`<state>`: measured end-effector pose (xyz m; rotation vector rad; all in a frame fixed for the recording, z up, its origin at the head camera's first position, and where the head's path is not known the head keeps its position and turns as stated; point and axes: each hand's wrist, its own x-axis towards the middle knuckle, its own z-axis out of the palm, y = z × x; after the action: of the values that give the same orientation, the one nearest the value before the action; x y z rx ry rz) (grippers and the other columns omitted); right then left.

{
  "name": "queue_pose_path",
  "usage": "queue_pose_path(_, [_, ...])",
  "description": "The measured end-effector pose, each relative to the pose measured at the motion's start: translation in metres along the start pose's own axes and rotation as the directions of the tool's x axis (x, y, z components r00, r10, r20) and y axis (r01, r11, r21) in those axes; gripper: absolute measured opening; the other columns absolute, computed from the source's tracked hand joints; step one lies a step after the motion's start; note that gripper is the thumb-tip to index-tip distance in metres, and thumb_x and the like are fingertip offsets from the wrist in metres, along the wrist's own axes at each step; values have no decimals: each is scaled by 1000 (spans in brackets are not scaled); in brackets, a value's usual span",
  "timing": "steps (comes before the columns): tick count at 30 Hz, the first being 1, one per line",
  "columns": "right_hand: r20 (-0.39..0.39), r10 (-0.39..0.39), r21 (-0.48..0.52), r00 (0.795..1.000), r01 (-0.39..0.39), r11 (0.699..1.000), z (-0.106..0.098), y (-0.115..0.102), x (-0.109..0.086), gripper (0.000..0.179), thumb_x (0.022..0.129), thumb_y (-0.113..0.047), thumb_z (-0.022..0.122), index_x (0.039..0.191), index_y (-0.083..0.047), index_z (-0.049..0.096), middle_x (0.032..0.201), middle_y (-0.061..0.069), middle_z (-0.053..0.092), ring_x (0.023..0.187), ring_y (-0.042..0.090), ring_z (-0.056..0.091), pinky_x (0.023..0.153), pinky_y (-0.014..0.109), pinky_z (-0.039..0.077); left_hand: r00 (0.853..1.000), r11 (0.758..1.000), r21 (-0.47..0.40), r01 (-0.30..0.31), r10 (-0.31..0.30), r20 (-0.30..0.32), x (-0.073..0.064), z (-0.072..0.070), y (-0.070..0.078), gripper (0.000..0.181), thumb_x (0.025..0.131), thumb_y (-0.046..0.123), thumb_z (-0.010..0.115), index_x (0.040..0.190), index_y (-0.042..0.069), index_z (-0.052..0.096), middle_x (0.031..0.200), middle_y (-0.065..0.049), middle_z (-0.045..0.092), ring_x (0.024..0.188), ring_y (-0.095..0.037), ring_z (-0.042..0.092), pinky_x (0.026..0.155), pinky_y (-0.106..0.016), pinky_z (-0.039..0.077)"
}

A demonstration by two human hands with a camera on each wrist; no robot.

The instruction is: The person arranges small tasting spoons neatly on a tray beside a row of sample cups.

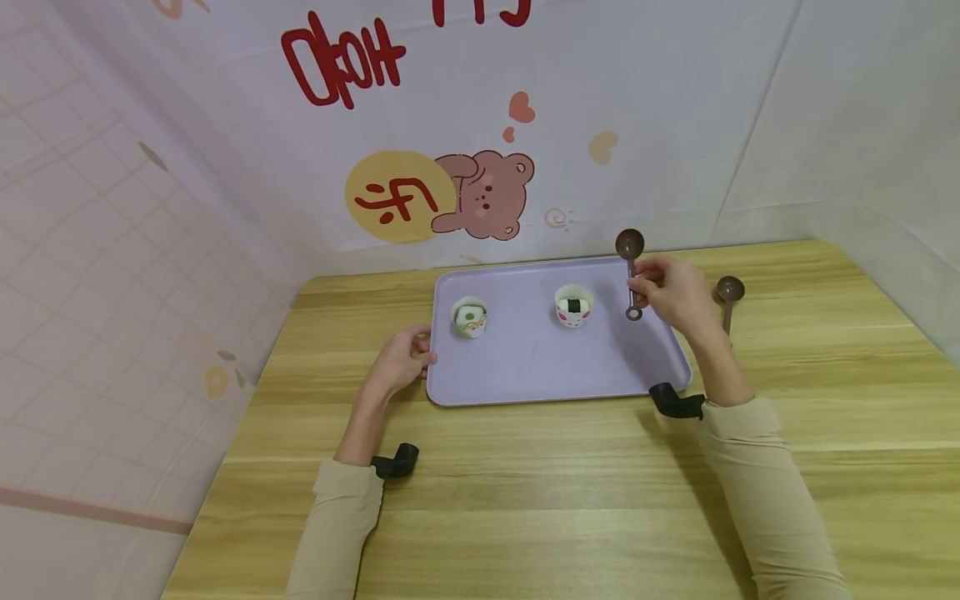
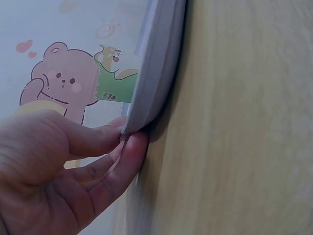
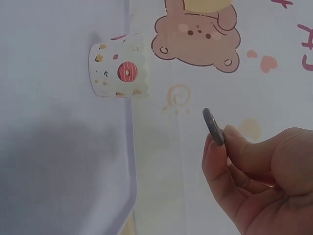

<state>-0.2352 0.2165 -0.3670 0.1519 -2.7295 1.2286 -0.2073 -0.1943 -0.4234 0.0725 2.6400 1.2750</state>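
Note:
A lavender tray (image 1: 525, 362) lies on the wooden table. My left hand (image 1: 399, 360) pinches its left rim, thumb above and fingers beneath, as the left wrist view shows. Above the tray's right side, my right hand (image 1: 675, 293) holds a brown measuring spoon (image 1: 630, 244) by its handle, bowl pointing away; only the handle end (image 3: 213, 128) shows in the right wrist view. On the tray stand two paper cups: the left cup (image 1: 473, 328) contains a white piece with a green dot, the middle cup (image 1: 573, 321) a white piece with a black band.
Another brown measuring spoon (image 1: 730, 289) lies on the table right of the tray, its handle partly behind my right wrist. A printed cloth (image 1: 652, 192) with a bear hangs behind the table. Each wrist carries a black mount (image 1: 675, 402).

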Motion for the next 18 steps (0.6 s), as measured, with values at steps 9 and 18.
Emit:
queue_pose_path(9, [-13,-20,34,1000,20,999,8,-7,4,23,97,-5,66,111,12,63,96,28,69,59,-1,58,55,13,49,1000,1000,3,-1,1,4,0,0,-1,54,97,-2,64,148,-3,45,105,-17,60,76,-21,62,66,-29,57])
queue_pose_path(18, [-2,-30,34,1000,31,999,16,-19,7,24,98,-5,66,114,12,62,96,26,68,61,4,59,55,13,49,1000,1000,-1,-14,14,-3,0,-1,-2,54,96,-3,65,147,-3,46,105,-18,60,75,-22,63,66,-30,58])
